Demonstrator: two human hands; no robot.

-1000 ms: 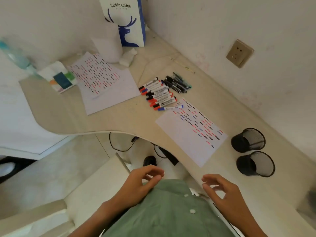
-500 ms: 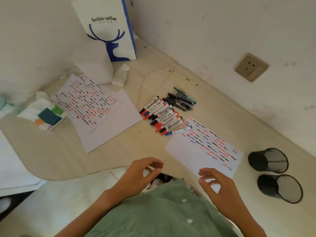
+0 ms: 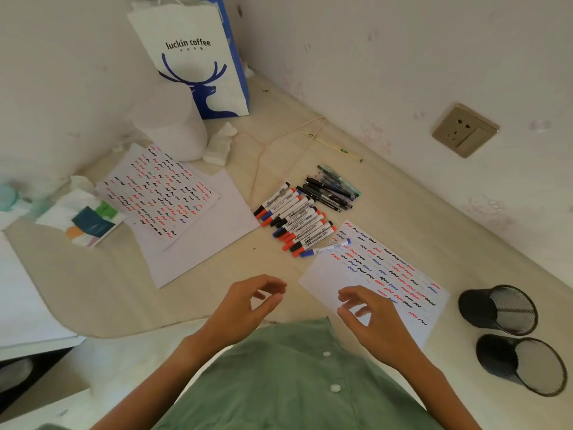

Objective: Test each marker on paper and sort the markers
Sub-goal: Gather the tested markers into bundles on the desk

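Both hands, left hand (image 3: 248,308) and right hand (image 3: 369,321), have advanced, loosely curled, empty; markers (image 3: 294,221) look light, stiff: pinch mid-barrel.

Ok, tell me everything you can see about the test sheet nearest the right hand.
The test sheet is a white paper lying flat and askew on the beige desk, near its front edge. Rows of short red, black and blue squiggles cover its far part; the near corner is blank. A blue-capped marker lies across its far corner. The right hand hovers above its near edge, empty; contact is unclear.
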